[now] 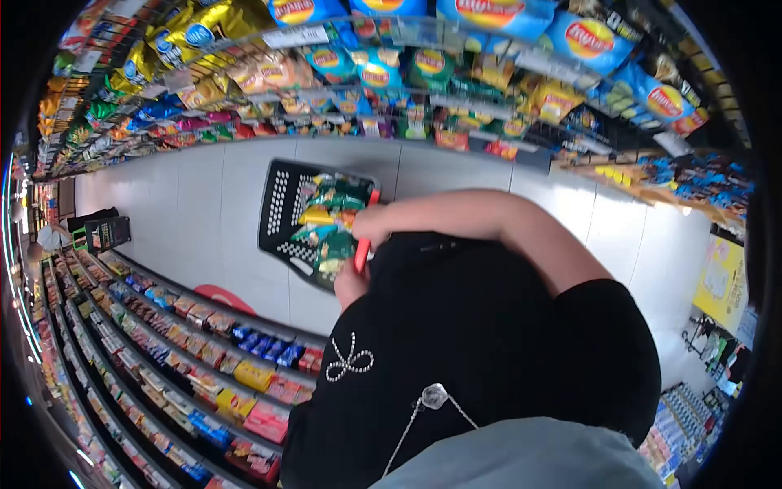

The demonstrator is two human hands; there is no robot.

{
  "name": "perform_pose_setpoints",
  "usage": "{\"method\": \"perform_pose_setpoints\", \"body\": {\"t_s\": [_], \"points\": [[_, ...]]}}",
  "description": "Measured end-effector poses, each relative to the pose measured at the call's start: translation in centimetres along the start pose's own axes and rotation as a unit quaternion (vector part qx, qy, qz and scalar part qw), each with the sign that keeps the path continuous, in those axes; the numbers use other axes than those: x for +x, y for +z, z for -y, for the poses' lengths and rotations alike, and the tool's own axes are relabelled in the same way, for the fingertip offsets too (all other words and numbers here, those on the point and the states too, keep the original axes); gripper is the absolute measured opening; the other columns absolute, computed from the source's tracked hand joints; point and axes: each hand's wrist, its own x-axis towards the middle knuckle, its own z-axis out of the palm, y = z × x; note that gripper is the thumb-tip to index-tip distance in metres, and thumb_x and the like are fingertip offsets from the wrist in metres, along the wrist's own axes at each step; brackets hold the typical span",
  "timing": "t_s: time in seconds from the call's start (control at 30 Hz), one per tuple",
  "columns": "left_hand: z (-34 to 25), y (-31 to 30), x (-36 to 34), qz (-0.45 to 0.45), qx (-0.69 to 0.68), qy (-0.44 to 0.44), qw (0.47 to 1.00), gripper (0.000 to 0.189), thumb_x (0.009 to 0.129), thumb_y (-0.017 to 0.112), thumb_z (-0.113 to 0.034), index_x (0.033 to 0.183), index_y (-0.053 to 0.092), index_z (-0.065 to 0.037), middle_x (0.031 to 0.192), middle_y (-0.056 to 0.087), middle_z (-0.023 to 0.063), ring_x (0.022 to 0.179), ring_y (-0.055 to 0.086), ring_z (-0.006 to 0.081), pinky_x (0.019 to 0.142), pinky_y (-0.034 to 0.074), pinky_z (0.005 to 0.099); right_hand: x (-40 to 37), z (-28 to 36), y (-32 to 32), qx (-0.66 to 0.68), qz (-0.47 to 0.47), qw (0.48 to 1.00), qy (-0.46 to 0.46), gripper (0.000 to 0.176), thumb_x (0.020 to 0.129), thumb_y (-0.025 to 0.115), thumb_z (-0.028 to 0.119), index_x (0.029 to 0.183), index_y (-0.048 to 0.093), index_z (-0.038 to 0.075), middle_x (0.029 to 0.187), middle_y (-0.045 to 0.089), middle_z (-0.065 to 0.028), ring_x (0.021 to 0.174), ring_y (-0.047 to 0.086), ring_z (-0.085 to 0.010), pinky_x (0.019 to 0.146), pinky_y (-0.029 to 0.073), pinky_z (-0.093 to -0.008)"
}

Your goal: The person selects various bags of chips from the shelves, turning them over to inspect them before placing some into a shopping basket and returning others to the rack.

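Note:
A black perforated shopping basket or cart is in front of the body. Inside lie green snack bags and a yellow one. Its red handle runs along the side nearest the body. My right hand, at the end of the bare arm stretched across the view, is closed around the upper part of this handle. Lower in the view, my left hand is closed on the handle's other end, partly hidden by the black top.
Shelves of snack bags line the top. Low shelves of packets curve along the lower left. Pale floor lies between them. Far left, a person is beside another dark basket or cart. A yellow sign stands right.

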Motion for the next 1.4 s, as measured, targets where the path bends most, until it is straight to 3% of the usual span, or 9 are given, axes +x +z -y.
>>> {"method": "perform_pose_setpoints", "body": {"t_s": [0.17, 0.4, 0.67, 0.77, 1.0, 1.23, 1.4], "points": [[-0.2, 0.9, -0.4, 0.027, -0.032, -0.015, 0.999, 0.021, 0.07, 0.063, -0.022, 0.079, 0.054, -0.005, 0.067, 0.057, 0.0172, 0.063, 0.056, 0.036, 0.056, 0.045, 0.0437, -0.9, 0.3, 0.2, 0.019, 0.017, 0.998, 0.06, 0.03, 0.055, 0.073, 0.032, 0.073, 0.064, 0.01, 0.072, 0.061, -0.0103, 0.073, 0.06, -0.0284, 0.062, 0.047, -0.0399], [-0.6, 2.5, -1.5, 0.014, -0.099, 0.006, 0.995, 0.019, 0.071, 0.062, -0.02, 0.077, 0.053, -0.005, 0.064, 0.056, 0.0173, 0.062, 0.056, 0.0365, 0.054, 0.044, 0.043, -2.7, 0.3, 1.7, 0.039, -0.009, 0.998, 0.058, 0.031, 0.055, 0.073, 0.029, 0.077, 0.064, 0.009, 0.076, 0.061, -0.0106, 0.077, 0.059, -0.0283, 0.065, 0.047, -0.0392], [-2.8, 1.8, -3.0, 0.031, -0.068, 0.001, 0.997, 0.018, 0.072, 0.062, -0.019, 0.078, 0.053, -0.004, 0.065, 0.056, 0.0185, 0.061, 0.055, 0.0377, 0.053, 0.044, 0.0437, -4.2, 1.1, 2.6, 0.027, 0.004, 0.996, 0.083, 0.027, 0.056, 0.07, 0.024, 0.078, 0.065, 0.009, 0.076, 0.061, -0.0112, 0.078, 0.059, -0.0281, 0.067, 0.048, -0.0394], [-3.8, 1.2, -3.8, 0.035, -0.052, 0.0, 0.998, 0.019, 0.072, 0.062, -0.02, 0.077, 0.053, -0.004, 0.066, 0.057, 0.0183, 0.062, 0.055, 0.0377, 0.054, 0.044, 0.0441, -4.7, 1.2, 3.6, 0.036, -0.025, 0.997, 0.058, 0.023, 0.057, 0.067, 0.021, 0.075, 0.065, 0.008, 0.075, 0.061, -0.0119, 0.076, 0.06, -0.0281, 0.065, 0.048, -0.0392], [-4.6, 1.4, -5.1, 0.043, -0.038, 0.027, 0.998, 0.021, 0.07, 0.063, -0.021, 0.075, 0.052, -0.003, 0.066, 0.056, 0.0171, 0.062, 0.055, 0.0373, 0.054, 0.044, 0.0435, -7.0, 2.4, 3.5, 0.033, 0.004, 0.998, 0.05, 0.015, 0.061, 0.059, 0.011, 0.072, 0.064, 0.004, 0.077, 0.062, -0.013, 0.077, 0.061, -0.027, 0.065, 0.049, -0.0369], [-4.3, 1.8, -6.3, 0.032, 0.005, 0.034, 0.999, 0.022, 0.069, 0.064, -0.023, 0.072, 0.053, -0.003, 0.065, 0.057, 0.0163, 0.06, 0.055, 0.0357, 0.053, 0.044, 0.0433, -7.7, 3.3, 3.8, 0.029, 0.038, 0.998, 0.039, 0.016, 0.062, 0.059, 0.011, 0.075, 0.065, 0.003, 0.08, 0.062, -0.0126, 0.08, 0.06, -0.0268, 0.066, 0.049, -0.0362], [-3.7, 1.6, -6.3, 0.022, 0.003, 0.056, 0.998, 0.023, 0.07, 0.064, -0.025, 0.073, 0.054, -0.004, 0.064, 0.057, 0.0161, 0.059, 0.056, 0.0353, 0.053, 0.045, 0.0424, -7.3, 3.7, 4.3, 0.018, 0.021, 0.998, 0.049, 0.016, 0.059, 0.056, 0.011, 0.071, 0.064, 0.006, 0.072, 0.061, -0.0115, 0.073, 0.06, -0.027, 0.06, 0.048, -0.0378]]}}
